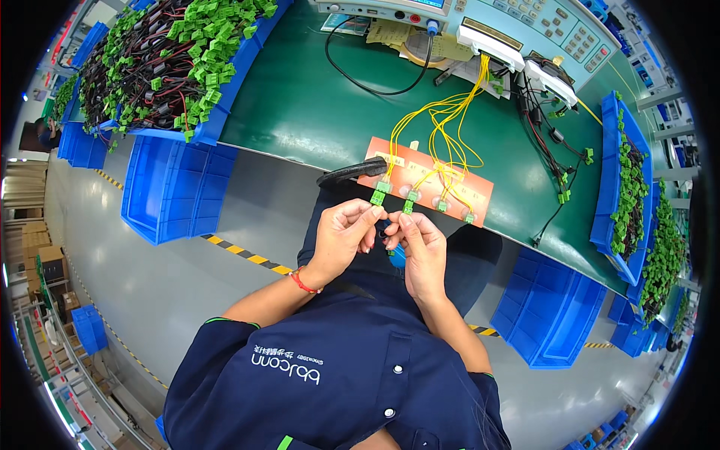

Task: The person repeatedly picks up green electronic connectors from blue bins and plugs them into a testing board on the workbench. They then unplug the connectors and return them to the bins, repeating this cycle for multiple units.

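At the front edge of the bench, my left hand [349,234] is closed in a pinch at the lower end of a green terminal connector [379,196]. Close beside it, my right hand [418,247] pinches a second green terminal connector [409,204]. Both connectors meet green sockets along the near edge of an orange board [476,187], which has pale labels. Two more green sockets [442,205] sit further right on it. Yellow wires [442,124] run from the board to the machine behind. Something dark and blue hangs below my fingers, partly hidden by them.
A black strap-like piece [349,172] lies at the board's left end. Behind stands a pale blue test machine [536,37]. Blue bins [225,97] of green-ended cables flank the bench; another bin [611,187] is at right. Loose black cables [544,142] lie right of the board.
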`<state>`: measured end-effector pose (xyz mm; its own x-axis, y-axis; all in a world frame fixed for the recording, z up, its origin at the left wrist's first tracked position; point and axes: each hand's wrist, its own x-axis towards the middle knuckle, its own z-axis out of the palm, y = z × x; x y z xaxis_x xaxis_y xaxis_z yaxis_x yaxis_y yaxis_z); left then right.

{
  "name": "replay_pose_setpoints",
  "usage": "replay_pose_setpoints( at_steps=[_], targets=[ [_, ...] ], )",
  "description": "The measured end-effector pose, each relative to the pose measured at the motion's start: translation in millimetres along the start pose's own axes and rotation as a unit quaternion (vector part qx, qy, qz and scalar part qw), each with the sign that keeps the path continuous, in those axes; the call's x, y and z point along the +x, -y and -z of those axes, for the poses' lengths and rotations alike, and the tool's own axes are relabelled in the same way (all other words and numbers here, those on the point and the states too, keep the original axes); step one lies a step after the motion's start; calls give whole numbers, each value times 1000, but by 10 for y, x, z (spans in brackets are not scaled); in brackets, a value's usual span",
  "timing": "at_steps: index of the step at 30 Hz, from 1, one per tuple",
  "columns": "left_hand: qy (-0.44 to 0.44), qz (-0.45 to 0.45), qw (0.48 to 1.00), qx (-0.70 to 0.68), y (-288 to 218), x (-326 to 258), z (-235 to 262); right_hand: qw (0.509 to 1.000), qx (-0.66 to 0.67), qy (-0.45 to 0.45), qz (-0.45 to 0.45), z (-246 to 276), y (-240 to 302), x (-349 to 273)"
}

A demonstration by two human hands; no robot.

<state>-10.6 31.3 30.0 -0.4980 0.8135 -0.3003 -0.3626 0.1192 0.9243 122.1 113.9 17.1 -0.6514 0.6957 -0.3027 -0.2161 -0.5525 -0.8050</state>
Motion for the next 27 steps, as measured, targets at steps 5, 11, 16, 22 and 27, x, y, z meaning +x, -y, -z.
replay_pose_setpoints(
  at_steps=[5, 11, 16, 22, 27],
  targets=[
    [19, -21, 999, 24, -2, 43, 27, 1000, 4, 3, 9, -5, -14, -1],
    [45, -3, 999, 27, -8, 64, 60, 1000, 13, -2, 14, -4, 17, 15],
    [51, 3, 999, -9, 34, 77, 76, 1000, 16, 4, 23, -5, 8, 67],
    [44, -12, 999, 0, 66, 59, 76, 997, -77, 10, 3, 127, 27, 147],
    [38, -11, 999, -3, 44, 39, 36, 971, -228, 59, 33, 364, -55, 114]
  ],
)
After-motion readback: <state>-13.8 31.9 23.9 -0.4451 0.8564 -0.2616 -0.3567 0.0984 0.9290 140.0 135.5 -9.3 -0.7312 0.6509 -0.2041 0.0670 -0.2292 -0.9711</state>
